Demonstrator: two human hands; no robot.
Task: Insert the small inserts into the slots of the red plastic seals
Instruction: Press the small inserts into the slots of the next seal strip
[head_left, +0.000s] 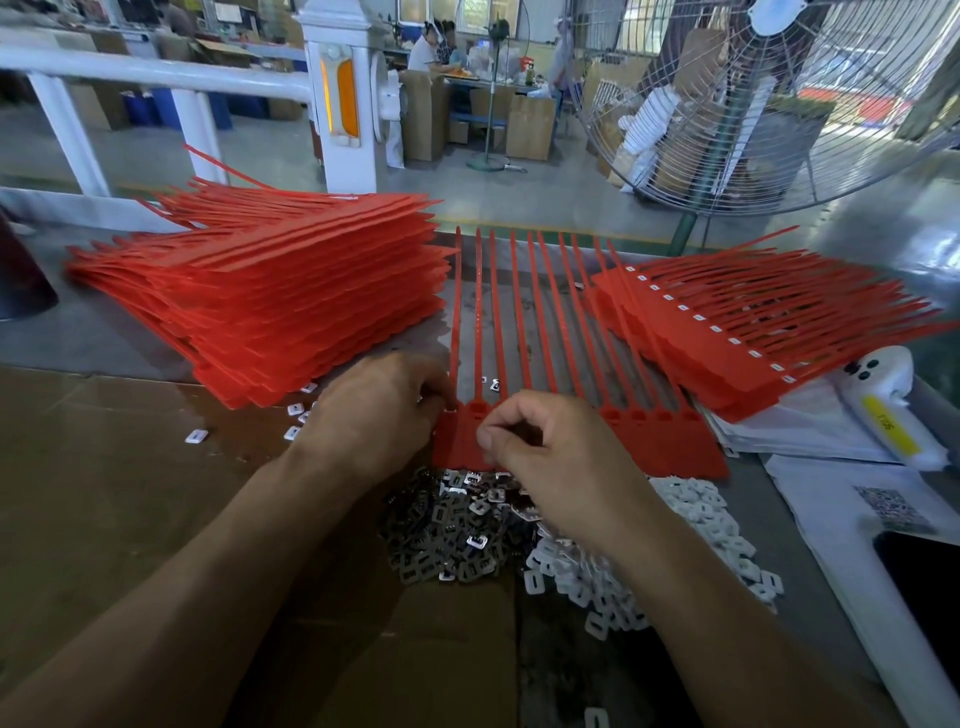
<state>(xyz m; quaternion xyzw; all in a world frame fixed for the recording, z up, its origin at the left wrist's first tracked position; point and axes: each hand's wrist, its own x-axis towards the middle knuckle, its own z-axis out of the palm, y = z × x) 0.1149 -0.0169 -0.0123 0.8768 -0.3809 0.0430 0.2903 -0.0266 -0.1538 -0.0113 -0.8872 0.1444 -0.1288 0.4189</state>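
A joined row of red plastic seals (660, 441) lies flat in front of me, its long tails pointing away. My left hand (374, 410) rests at the row's left end, fingers curled down onto the slots there. My right hand (545, 447) hovers over the row's left part with fingers curled, thumb and forefinger pinched together; whatever they hold is too small to see. A heap of small metal inserts (452, 525) lies just below the row. A heap of white plastic inserts (691, 519) lies to its right.
A tall stack of red seals (270, 291) stands at the left, another stack (753, 332) with white inserts fitted at the right. Loose white inserts (197, 435) lie on brown cardboard (104, 467). A white handheld device (883, 415), papers and a dark phone (924, 582) sit right.
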